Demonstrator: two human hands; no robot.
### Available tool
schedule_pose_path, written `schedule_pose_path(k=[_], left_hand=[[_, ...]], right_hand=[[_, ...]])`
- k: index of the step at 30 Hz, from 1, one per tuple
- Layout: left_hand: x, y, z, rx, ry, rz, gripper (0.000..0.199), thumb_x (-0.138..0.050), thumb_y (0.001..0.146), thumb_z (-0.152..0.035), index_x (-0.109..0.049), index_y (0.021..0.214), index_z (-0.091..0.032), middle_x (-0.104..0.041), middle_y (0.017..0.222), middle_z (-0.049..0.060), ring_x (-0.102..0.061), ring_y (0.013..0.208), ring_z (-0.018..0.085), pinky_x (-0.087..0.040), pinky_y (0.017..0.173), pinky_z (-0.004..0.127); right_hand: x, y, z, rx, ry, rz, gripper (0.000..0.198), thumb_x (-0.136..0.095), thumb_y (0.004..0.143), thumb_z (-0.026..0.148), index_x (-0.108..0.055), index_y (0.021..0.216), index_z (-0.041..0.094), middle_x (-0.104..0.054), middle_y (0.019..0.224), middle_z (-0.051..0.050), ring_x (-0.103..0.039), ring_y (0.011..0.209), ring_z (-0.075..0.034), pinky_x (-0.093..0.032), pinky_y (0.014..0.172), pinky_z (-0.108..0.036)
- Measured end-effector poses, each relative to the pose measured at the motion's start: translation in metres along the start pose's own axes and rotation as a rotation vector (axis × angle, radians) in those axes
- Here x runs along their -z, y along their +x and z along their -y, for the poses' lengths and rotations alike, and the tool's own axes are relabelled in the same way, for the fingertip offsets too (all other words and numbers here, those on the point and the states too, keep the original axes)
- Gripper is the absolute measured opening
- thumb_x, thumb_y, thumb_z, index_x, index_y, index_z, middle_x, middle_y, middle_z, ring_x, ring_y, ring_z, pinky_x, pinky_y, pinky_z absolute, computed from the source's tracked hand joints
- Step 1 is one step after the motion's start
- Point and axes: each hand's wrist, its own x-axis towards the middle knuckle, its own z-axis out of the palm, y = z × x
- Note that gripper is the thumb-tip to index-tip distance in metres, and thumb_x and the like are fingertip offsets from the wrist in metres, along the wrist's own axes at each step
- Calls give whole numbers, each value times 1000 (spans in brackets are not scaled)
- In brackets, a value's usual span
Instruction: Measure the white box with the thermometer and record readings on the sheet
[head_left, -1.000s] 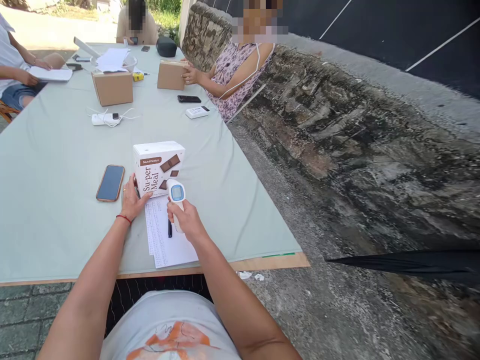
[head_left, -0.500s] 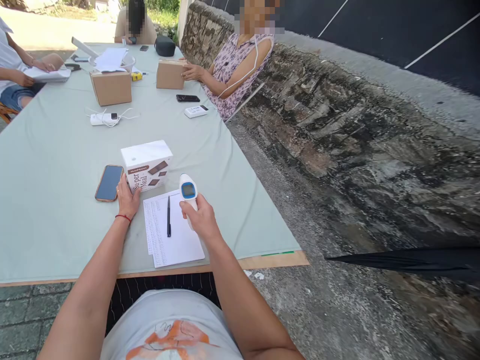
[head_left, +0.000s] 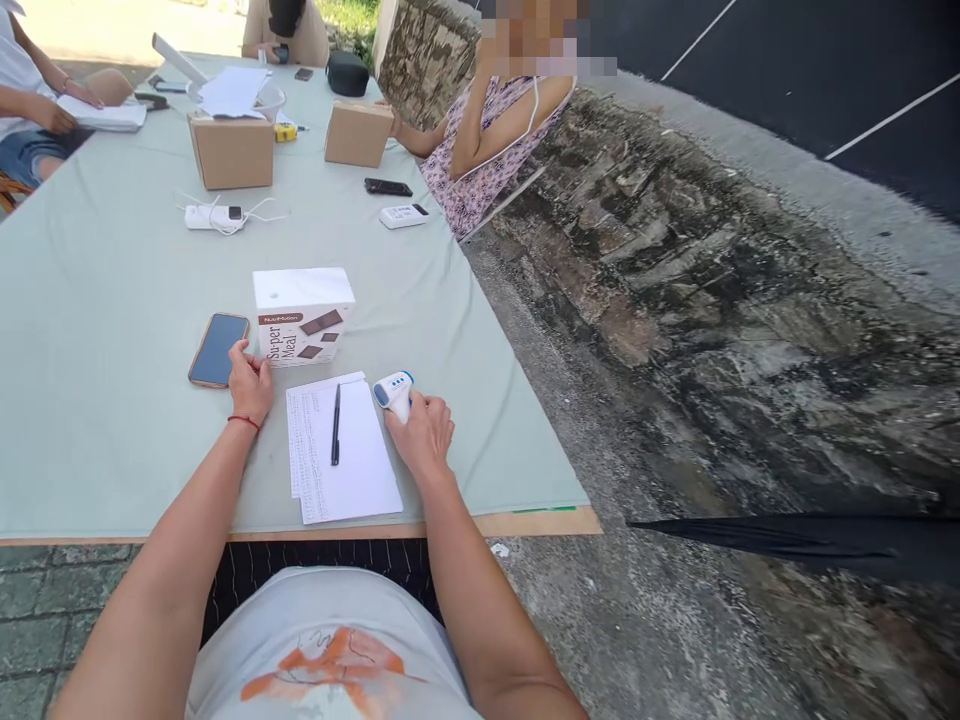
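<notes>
My right hand (head_left: 422, 432) is wrapped round the handle of a white and blue infrared thermometer (head_left: 394, 390), tilted on its side just right of the papers. My left hand (head_left: 250, 385) rests on the table with loosely bent fingers, holding nothing. It lies between a smartphone (head_left: 219, 349) in a brown case and a white "Super Meal" box (head_left: 304, 318) with pictures of brown bars. Its fingertips are close to the phone's edge; whether they touch it I cannot tell. Between my hands are sheets of paper (head_left: 367, 460) with printed columns, and a black pen (head_left: 336, 425) lies across them.
Farther up the cloth-covered table (head_left: 135, 400) are a white device with a cord (head_left: 215, 217), two cardboard boxes (head_left: 236, 158), a dark phone (head_left: 388, 187) and a white device (head_left: 403, 216). Several people sit around it. A stone wall (head_left: 675, 250) runs along the right.
My left hand has let go of the white box and drawn back slightly. My right hand has turned the thermometer onto its side and moved right. The person at right has raised an arm.
</notes>
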Motion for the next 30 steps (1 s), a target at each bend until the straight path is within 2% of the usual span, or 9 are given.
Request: schedule_pose_path(k=[3,6,8,11,14,17,20,24,30], left_hand=[[0,0,-3,24,-27,8,39,-55,85,-23,-43,122,-20,-55,79,-1,-60,75,20,-51,82,39],[-1,1,-3,14,-39,21,29,-56,83,-23,-45,110,-23,-57,82,0,-59,76,19,-52,83,39],[-2,2,-3,22,-49,22,25,-57,82,-23,-44,103,-24,-58,84,1,-60,78,19,-53,82,39],[-1,2,-3,45,-66,13,23,-59,80,-24,-42,96,-24,-58,88,1,-58,77,18,-53,78,37],[0,1,-5,17,-42,26,17,-59,80,-25,-43,85,-24,-57,87,2,-56,76,17,-53,77,37],[1,1,-6,-21,-17,35,11,-57,82,-23,-46,79,-24,-58,88,3,-56,78,18,-53,78,36],[2,1,-6,-28,-39,27,7,-56,83,-22,-50,80,-22,-59,89,4,-57,79,18,-53,78,35],[1,3,-3,-37,-70,2,6,-57,83,-22,-52,80,-21,-59,88,3,-57,77,16,-52,76,33],[0,2,0,-48,-73,7,3,-57,82,-20,-56,79,-20,-60,81,1,-57,72,14,-51,74,30]], right_hand=[[-5,-6,12,141,125,-104,41,-57,86,31,-60,125,19,-59,120,-18,-54,111,-32,-43,91,-45],[-13,-16,35,231,325,46,38,-54,90,37,-60,123,19,-66,98,-11,-60,92,-26,-46,84,-39],[-18,-21,50,204,390,154,43,-58,88,44,-60,124,19,-65,82,-5,-60,79,-23,-45,76,-35],[-24,-27,65,171,378,196,48,-65,82,40,-60,125,21,-64,77,-2,-60,75,-22,-42,71,-31],[-26,-27,67,160,402,209,48,-59,79,29,-62,126,23,-62,76,-1,-57,72,-20,-41,70,-30],[-26,-26,60,134,627,224,47,-51,79,32,-64,123,22,-58,72,1,-53,66,-18,-42,71,-31],[-29,-25,52,58,886,155,43,-45,83,42,-68,113,22,-61,79,-2,-55,72,-18,-46,74,-32],[-38,-23,48,84,976,11,44,-43,85,44,-64,117,21,-62,99,-7,-58,86,-19,-49,83,-34],[-47,-26,48,212,988,-97,27,-60,85,44,-56,104,24,-56,85,-2,-53,76,-17,-49,78,-33]])
